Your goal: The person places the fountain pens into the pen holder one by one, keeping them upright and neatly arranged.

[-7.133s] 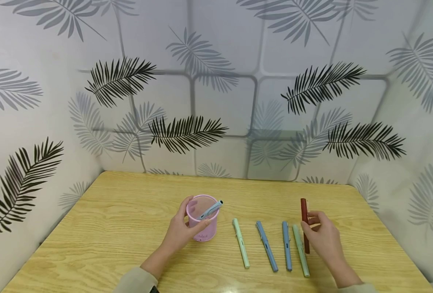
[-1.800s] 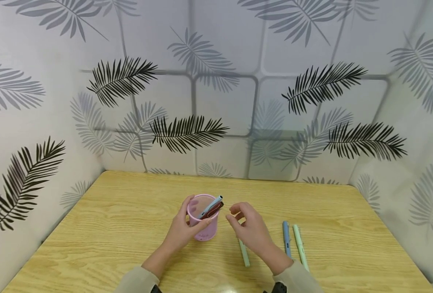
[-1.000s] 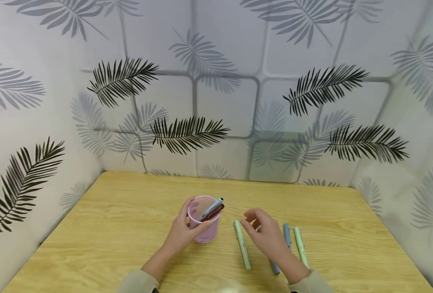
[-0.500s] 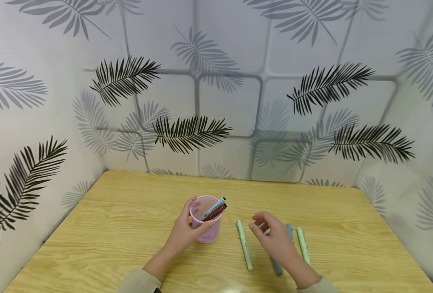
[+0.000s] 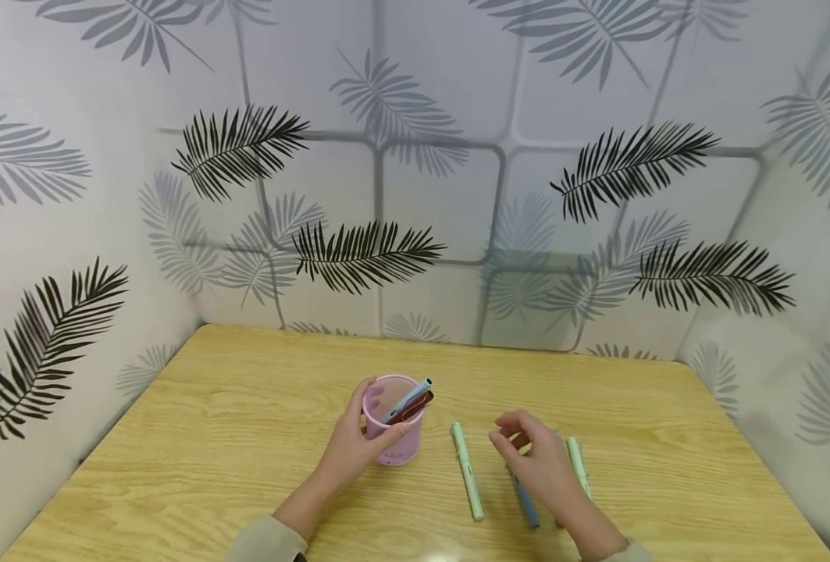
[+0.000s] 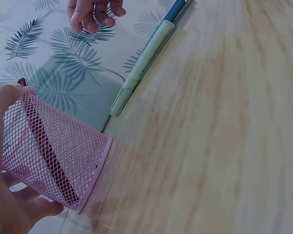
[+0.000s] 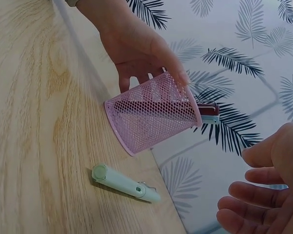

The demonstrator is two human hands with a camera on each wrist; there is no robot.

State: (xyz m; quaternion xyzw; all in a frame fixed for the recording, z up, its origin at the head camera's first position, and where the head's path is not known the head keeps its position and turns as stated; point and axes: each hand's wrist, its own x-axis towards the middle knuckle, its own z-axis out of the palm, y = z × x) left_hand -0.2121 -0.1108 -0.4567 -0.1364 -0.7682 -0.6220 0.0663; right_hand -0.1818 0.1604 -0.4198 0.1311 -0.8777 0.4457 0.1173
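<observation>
My left hand (image 5: 351,449) grips a pink mesh pen holder (image 5: 399,446) standing on the table, thumb along its near side. A light blue pen (image 5: 406,401) and a dark red pen (image 5: 422,403) lean inside, their ends above the rim. My right hand (image 5: 543,467) hovers with loosely bent fingers and holds nothing. Below it lies a blue pen (image 5: 525,503), partly covered; another blue pen is almost wholly hidden behind the hand. Between holder and right hand lies a light green pen (image 5: 467,472). A second green pen (image 5: 576,462) lies right of the hand, its lower part covered.
The wooden table (image 5: 246,406) carries the holder and pens. A white backdrop (image 5: 429,304) with a leaf pattern rises along its back and sides.
The dark red pen, earlier in my right hand, now stands in the holder. My right hand has since drawn back rightward from the holder, over the blue pens. My left hand keeps its grip.
</observation>
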